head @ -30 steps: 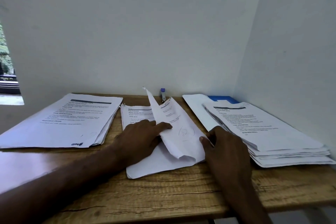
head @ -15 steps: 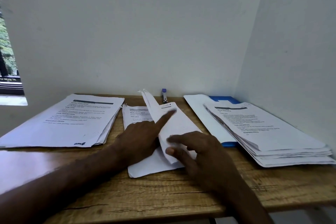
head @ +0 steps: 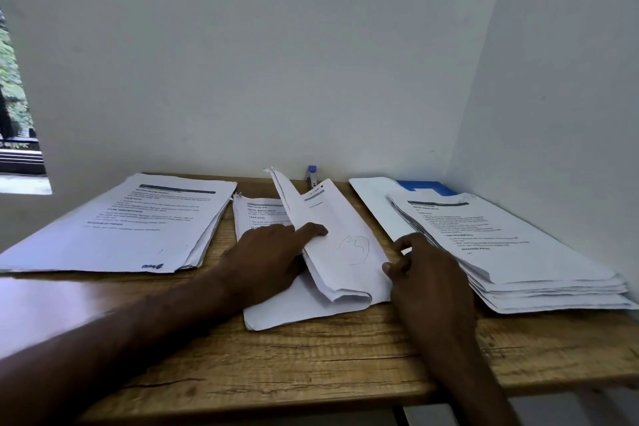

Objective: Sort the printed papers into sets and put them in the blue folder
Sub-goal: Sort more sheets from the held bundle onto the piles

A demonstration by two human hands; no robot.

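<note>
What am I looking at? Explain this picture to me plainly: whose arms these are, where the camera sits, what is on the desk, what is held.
There is no machine here. A person works with bare hands, and the one camera sits on their head, looking forward and down. On the wooden table lie printed papers: a left stack, a thinner middle set, and a tall right stack that partly covers the blue folder. The left hand presses flat on the middle set, its forefinger on the folded-over pages. The right hand sits at those pages' right edge with fingers curled; whether it grips them I cannot tell. A small purple-topped object stands by the back wall.
</note>
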